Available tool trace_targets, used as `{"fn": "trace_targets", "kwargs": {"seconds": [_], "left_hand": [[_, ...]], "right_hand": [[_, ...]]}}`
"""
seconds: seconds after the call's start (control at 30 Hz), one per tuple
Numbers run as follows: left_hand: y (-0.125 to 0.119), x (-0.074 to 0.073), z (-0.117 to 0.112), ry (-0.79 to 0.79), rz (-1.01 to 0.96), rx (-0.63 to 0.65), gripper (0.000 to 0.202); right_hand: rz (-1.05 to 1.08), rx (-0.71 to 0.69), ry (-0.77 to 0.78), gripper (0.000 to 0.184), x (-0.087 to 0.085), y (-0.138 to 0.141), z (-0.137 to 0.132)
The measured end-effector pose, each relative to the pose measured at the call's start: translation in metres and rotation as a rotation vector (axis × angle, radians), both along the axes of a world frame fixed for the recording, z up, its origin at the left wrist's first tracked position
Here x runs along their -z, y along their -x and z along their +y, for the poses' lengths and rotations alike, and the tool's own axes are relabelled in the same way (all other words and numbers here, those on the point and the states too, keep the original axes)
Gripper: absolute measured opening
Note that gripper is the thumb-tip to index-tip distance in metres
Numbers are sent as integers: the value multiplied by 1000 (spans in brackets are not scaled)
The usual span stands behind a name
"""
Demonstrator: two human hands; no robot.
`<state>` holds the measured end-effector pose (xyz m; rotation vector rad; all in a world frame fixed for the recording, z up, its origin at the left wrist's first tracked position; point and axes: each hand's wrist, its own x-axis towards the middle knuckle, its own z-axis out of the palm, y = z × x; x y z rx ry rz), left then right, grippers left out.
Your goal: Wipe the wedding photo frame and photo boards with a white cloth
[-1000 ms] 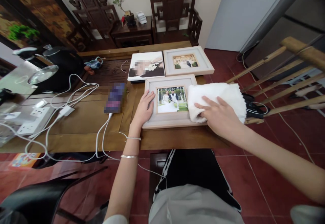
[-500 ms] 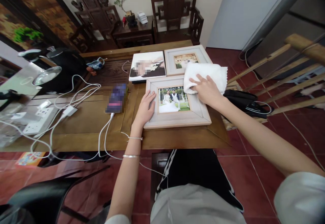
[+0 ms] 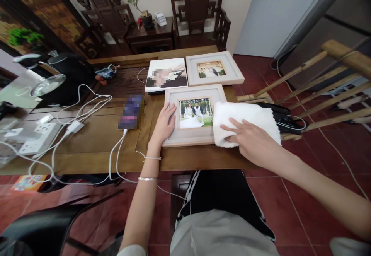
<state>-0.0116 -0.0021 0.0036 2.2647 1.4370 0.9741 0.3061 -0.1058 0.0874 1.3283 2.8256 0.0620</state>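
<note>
A pale wooden picture frame (image 3: 197, 135) lies flat near the table's front edge, with a photo of two people in wedding clothes inside it. My left hand (image 3: 164, 123) grips its left side, fingers laid over the rim. Under my right hand (image 3: 251, 139) is a folded white cloth (image 3: 255, 116), which my fingers press and hold against the frame's right side. The cloth covers that side and hangs out past it. Behind are a second pale picture frame (image 3: 234, 70) and, to its left, a photo panel (image 3: 150, 74) with a partly blurred picture.
A phone (image 3: 130, 113) on a white cable lies left of the frame. Further left are a power strip (image 3: 40, 138), tangled cables and a black kettle (image 3: 69, 76). A bamboo chair (image 3: 301, 89) stands at the right, with a black bag (image 3: 278, 113) on it.
My right hand has drawn the cloth from the frame's upper right corner toward me and to the right. The rear frame is now uncovered. My left hand keeps its place on the frame.
</note>
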Motion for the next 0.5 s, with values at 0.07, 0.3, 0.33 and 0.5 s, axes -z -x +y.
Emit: {"fn": "trace_targets", "kwargs": {"seconds": [0.07, 0.3, 0.33, 0.5], "left_hand": [[0, 0, 0, 1, 5, 5, 43], [0, 0, 0, 13, 5, 13, 43], [1, 0, 0, 14, 6, 15, 43], [0, -1, -1, 14, 0, 8, 43]], "right_hand": [[7, 13, 6, 54, 1, 3, 12], [47, 105, -103, 55, 18, 5, 91], [47, 118, -117, 56, 20, 6, 103], [41, 157, -185, 54, 25, 11, 145]]}}
